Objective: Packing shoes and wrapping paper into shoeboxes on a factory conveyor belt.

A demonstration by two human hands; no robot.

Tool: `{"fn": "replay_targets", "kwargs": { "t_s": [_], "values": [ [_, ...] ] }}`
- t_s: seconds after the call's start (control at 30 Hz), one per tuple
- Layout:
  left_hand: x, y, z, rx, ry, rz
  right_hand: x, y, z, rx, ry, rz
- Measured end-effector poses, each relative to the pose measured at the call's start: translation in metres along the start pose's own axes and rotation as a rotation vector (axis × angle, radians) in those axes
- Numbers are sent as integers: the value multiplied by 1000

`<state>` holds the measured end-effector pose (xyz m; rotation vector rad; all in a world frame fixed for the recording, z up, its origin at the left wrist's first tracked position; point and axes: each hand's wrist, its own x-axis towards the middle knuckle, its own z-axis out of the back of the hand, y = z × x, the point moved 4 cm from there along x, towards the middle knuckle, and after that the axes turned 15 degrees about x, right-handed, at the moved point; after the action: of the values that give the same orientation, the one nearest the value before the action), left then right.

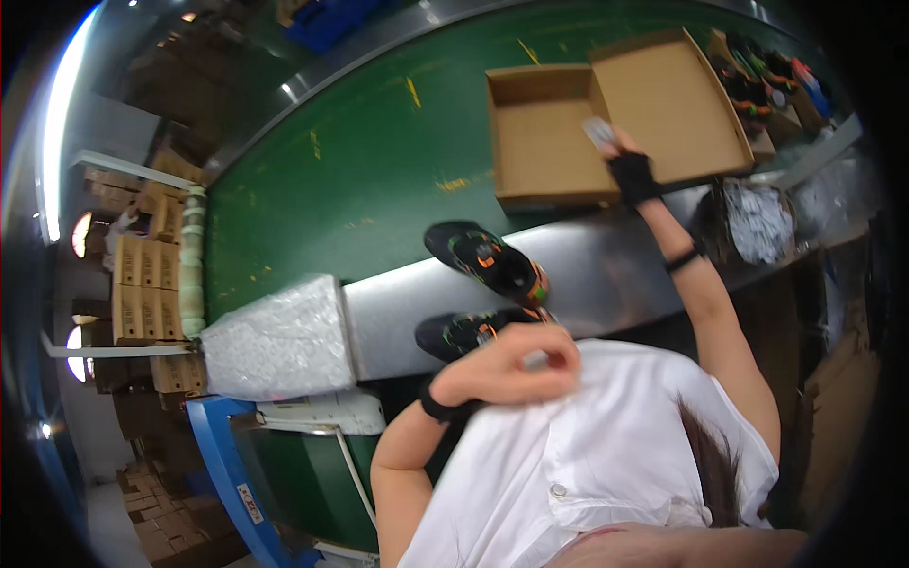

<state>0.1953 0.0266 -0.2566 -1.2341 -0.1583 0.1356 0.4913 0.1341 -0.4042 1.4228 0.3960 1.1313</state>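
My right hand (pixel 632 173), in a black fingerless glove, pinches a small white packet (pixel 597 131) over the open brown cardboard shoebox (pixel 549 168). The box's lid (pixel 677 99) is folded back to the right. My left hand (pixel 511 367) is curled in front of my chest, thumb and fingers nearly meeting in a ring; whatever they hold, if anything, I cannot make out. Just beyond it lies a black sneaker (pixel 454 333) with orange and green accents, partly covered by that hand. Its matching sneaker (pixel 478 257) rests farther off on the metal ledge, heel toward the right.
A green conveyor belt (pixel 360 161) runs behind the metal ledge (pixel 606 275). Clear plastic wrap (pixel 284 336) covers the ledge's left end. Stacked brown boxes (pixel 147 289) stand at far left. More shoes (pixel 757 80) are piled at upper right, above a container of white paper (pixel 757 222).
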Motion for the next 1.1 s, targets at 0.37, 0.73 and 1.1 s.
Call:
{"fn": "replay_targets", "kwargs": {
  "t_s": [0.37, 0.73, 1.1],
  "values": [
    [-198, 187, 63, -451, -1178, 739, -19, -75, -160, -570, 1029, 112],
    [-451, 308, 132, 806, -1107, 1809, -62, -18, -292, -586, 1266, 58],
    [-401, 323, 139, 1010, -815, 1702, -67, -10, -287, -520, 1234, -22]
  ]
}}
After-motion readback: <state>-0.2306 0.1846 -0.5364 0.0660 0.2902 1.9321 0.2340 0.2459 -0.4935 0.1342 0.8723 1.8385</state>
